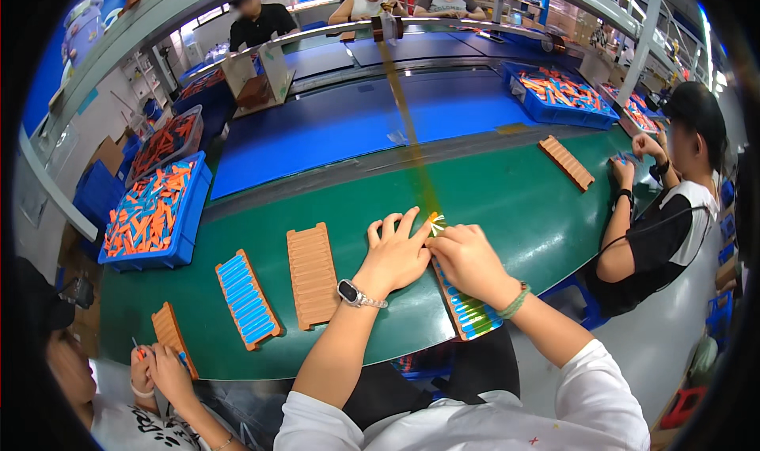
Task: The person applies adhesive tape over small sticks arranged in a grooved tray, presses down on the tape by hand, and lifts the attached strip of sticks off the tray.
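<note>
My left hand [396,253] lies with its fingers spread at the top end of an orange-brown ribbed tray [469,312] that holds blue pieces. My right hand [473,263] pinches a strip of amber tape [408,130] close to my left fingers. The tape runs down from a roll [387,28] on the overhead rail, and a shiny stretch of it covers the tray's lower part. Both hands hide the tray's upper part. Left of my arms are a bare ribbed tray [312,277] and another tray with blue pieces [248,299].
A blue bin [190,241] of orange and blue pieces stands left; another bin [558,95] stands far right. A co-worker's hands [162,369] work at a tray on the left. Another person [657,206] sits right, near a lone tray [567,163]. A blue belt [332,138] runs behind the green table.
</note>
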A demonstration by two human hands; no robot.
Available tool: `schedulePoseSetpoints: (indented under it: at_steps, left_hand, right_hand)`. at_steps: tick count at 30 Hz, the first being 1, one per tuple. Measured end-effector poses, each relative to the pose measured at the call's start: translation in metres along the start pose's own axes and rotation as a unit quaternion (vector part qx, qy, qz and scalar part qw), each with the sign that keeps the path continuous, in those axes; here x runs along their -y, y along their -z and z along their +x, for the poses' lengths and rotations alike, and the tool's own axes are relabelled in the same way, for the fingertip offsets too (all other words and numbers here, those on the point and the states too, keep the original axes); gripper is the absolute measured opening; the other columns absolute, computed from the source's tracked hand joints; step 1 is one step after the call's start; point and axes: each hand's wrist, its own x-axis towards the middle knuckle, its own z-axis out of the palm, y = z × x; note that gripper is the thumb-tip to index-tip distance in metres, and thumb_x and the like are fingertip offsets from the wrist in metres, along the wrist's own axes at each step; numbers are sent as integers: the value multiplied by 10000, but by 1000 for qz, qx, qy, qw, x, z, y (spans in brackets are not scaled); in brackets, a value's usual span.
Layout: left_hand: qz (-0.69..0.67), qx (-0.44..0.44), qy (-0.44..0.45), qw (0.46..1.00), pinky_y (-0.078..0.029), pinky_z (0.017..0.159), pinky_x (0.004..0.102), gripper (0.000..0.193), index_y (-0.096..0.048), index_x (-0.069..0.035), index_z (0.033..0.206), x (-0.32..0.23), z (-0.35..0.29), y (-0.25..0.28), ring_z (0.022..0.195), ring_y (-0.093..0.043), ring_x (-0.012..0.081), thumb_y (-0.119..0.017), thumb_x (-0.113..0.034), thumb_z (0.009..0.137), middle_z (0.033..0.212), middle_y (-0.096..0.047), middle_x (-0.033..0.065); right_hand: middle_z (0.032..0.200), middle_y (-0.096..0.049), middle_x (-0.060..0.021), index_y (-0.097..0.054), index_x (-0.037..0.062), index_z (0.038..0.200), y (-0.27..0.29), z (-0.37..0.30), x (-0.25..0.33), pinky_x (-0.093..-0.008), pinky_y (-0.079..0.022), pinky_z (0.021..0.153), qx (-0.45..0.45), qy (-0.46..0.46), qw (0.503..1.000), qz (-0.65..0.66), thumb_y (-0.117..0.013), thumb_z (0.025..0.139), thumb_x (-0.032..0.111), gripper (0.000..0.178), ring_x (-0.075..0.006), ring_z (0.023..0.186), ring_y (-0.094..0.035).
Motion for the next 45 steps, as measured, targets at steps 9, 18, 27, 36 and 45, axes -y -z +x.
schedulePoseSetpoints:
  at_steps: [9,18,27,36,45]
  left_hand:
    - [3,6,8,1000,-198,1134,504,504,-501,-145,1418,-4,-2,5,1356,-348,324,-476,-265,929,1529,-371,115]
    - [9,-2,4,1000,-201,1134,501,490,-514,-117,1396,-4,2,1,1366,-338,328,-484,-237,922,1533,-369,128]
    - [-194,-4,-30,981,-243,1143,424,566,-504,-60,1405,-3,10,4,1374,-340,291,-560,-156,849,1494,-419,136]
    - [-667,-133,9,733,-479,942,279,426,-578,-32,1354,-15,18,15,1038,-601,104,-664,-89,941,1147,-661,39]
    - [-767,-122,17,629,-561,853,301,370,-590,-28,1320,0,9,26,956,-659,129,-634,-60,954,1067,-673,37]
  right_hand:
    - [810,-600,-84,-644,38,845,13,-22,-36,-403,-454,805,9,-81,996,-44,-630,852,107,70,-279,832,-598]
    - [919,-588,-101,-660,49,924,16,-45,-60,-412,-433,854,-11,-198,976,93,-621,911,158,117,-296,927,-553]
    - [956,-585,-96,-665,70,951,15,-46,-53,-420,-432,876,-21,-170,984,46,-630,890,159,114,-304,959,-550]
    - [959,-576,-87,-661,67,966,16,-51,-55,-416,-433,882,-21,-176,983,36,-630,902,166,121,-291,951,-547]
    - [1137,-612,-80,-657,75,1080,19,-43,-34,-419,-405,964,-5,-93,991,92,-671,852,203,261,-289,1101,-542]
